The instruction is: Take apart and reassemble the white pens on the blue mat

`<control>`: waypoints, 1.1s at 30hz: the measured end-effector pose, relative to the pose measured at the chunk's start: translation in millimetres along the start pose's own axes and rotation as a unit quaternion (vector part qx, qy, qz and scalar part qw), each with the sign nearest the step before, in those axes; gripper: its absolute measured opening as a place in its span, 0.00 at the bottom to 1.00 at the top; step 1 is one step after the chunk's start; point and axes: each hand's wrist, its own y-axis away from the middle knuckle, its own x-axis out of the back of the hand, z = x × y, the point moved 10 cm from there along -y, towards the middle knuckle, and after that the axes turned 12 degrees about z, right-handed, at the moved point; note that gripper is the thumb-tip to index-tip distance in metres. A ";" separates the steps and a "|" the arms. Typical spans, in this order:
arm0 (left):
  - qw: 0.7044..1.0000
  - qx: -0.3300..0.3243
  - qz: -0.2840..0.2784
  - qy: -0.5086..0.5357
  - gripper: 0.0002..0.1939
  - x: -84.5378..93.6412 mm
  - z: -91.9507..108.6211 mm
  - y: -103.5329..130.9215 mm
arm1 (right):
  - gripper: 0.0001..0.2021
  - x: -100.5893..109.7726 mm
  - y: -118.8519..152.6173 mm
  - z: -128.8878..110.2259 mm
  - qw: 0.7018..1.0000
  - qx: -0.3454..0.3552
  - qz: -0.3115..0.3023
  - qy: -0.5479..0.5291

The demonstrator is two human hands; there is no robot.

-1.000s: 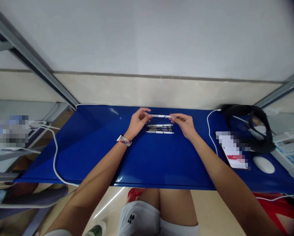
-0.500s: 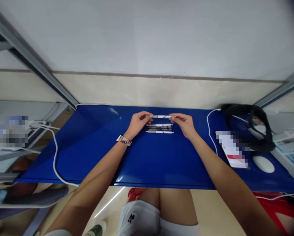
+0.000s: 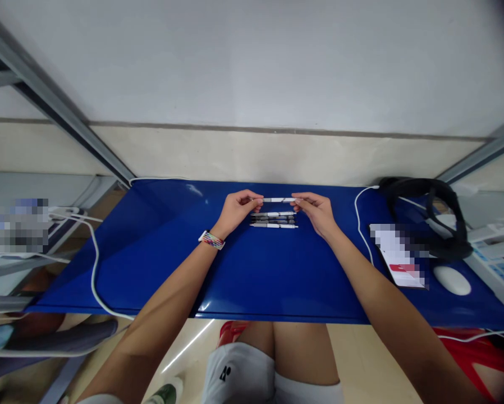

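Observation:
A white pen point(image 3: 278, 200) lies level between my two hands, above a row of pens. My left hand point(image 3: 241, 211) pinches its left end with thumb and fingers, and a multicoloured band circles that wrist. At the other end, my right hand point(image 3: 316, 211) grips the pen between thumb and fingertips. Just nearer to me, several pens lie side by side on the blue table point(image 3: 277, 275); the nearest one point(image 3: 274, 225) is white with a grey left part, and darker ones sit behind it.
On the right are a phone point(image 3: 397, 252) with a blurred screen, a white mouse point(image 3: 452, 280), a black headset-like strap point(image 3: 454, 207) and a white cable point(image 3: 359, 224). Another white cable point(image 3: 95, 258) crosses the table's left side. Metal posts frame both sides.
My right hand has shifted very slightly to the right along the held pen. The pens on the table look unchanged.

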 end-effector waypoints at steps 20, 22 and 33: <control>1.000 -0.010 0.026 0.010 0.17 -1.6 10.5 1.8 | 0.17 -13.0 10.4 13.8 0.974 -0.176 -0.035 -0.142; 0.999 0.000 0.024 0.023 0.16 -3.0 9.6 2.3 | 0.18 -10.9 9.3 14.6 0.974 -0.176 -0.023 -0.142; 0.997 0.008 0.031 0.064 0.15 -3.6 6.1 1.8 | 0.20 -14.7 9.8 12.0 0.976 -0.145 -0.047 -0.156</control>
